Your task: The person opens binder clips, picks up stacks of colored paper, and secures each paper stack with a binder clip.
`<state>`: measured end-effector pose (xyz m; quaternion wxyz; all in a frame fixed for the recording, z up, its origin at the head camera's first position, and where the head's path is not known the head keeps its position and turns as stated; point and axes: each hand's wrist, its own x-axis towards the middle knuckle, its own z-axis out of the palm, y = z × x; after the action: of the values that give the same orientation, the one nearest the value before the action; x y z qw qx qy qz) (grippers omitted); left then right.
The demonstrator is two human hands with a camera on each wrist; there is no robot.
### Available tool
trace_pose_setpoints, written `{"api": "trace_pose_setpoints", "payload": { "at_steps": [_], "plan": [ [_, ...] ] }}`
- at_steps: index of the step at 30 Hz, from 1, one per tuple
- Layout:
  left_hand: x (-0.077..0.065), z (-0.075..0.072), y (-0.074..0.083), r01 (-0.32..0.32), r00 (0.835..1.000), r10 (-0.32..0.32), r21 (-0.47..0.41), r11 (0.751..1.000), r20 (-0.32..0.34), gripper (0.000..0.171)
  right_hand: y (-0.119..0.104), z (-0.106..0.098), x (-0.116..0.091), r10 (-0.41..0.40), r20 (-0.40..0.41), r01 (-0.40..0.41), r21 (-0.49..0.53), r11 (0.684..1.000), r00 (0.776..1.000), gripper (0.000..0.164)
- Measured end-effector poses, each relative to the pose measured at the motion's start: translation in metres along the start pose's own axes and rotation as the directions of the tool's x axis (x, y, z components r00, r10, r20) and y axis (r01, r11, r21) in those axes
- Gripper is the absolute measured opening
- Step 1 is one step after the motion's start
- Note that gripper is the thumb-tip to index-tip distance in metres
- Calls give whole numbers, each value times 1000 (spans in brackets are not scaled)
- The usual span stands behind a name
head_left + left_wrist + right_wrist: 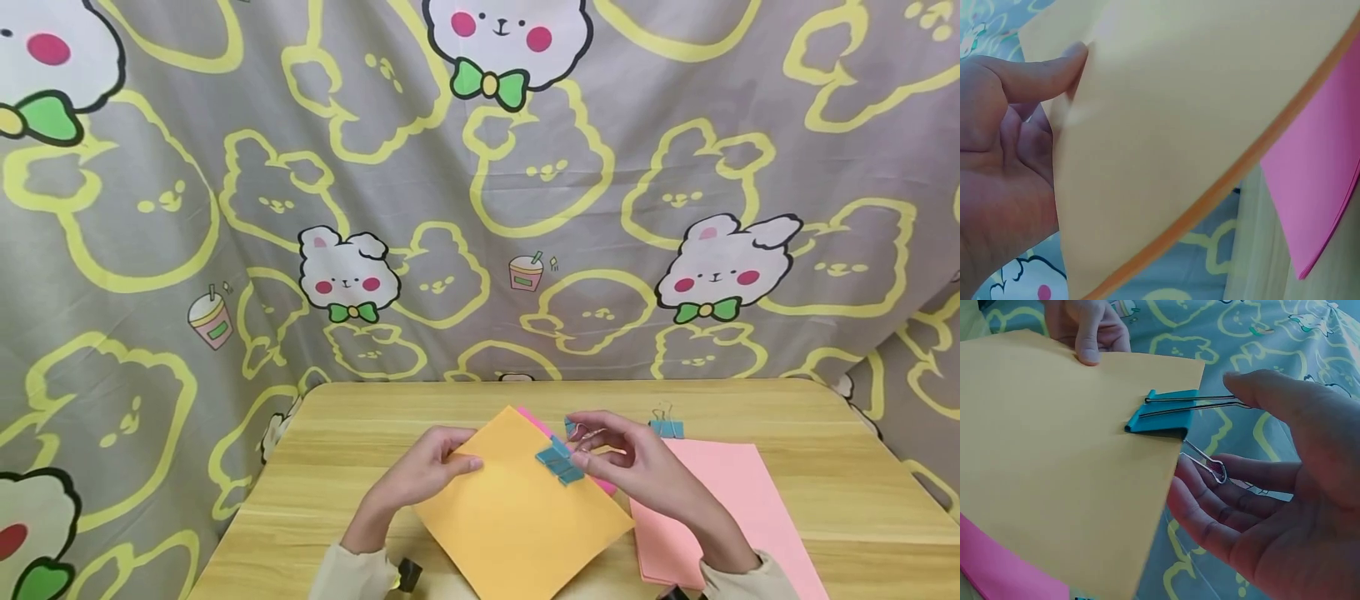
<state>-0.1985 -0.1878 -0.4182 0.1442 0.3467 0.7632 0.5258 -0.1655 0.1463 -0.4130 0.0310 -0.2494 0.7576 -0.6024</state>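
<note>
An orange stack of paper (517, 508) is held up at a tilt by my left hand (438, 467), thumb on the front face and fingers behind. Across the paper's upper right edge sits a teal binder clip (1163, 412), its wire handles sticking outward. My right hand (630, 458) pinches at these handles, with the thumb on the upper one and fingers behind at the lower handle (1210, 469). A bright pink strip (534, 419) shows past the orange edge. Another bit of teal (572, 427) appears by the right fingertips.
A stack of pink paper (735, 500) lies on the wooden table (360, 408) at the right, with another teal binder clip (666, 428) at its far end. Behind the table hangs a grey curtain (480, 250) with cartoon rabbits.
</note>
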Motion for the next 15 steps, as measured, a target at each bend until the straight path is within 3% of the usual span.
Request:
{"api": "trace_pose_setpoints", "payload": {
  "at_steps": [3, 7, 11, 15],
  "plan": [
    [-2, -5, -4, -9, 1000, 10, 34, 999, -26, 24, 3, 0, 1, 1, -9, -1, -10, 1000, 1000, 47],
    [-7, -19, -9, -3, 997, 7, 56, 998, -81, 21, 10, -1, 4, -13, -118, -1, -120, 993, 993, 41],
    [-18, -38, -15, 23, 990, -16, 48, 999, -140, 25, 23, -2, 9, -32, -224, -26, -254, 967, 974, 34],
    [-32, -57, -18, 53, 977, -40, 57, 997, -211, 29, 42, -2, 13, -51, -272, -48, -345, 937, 961, 32]
  ]
}}
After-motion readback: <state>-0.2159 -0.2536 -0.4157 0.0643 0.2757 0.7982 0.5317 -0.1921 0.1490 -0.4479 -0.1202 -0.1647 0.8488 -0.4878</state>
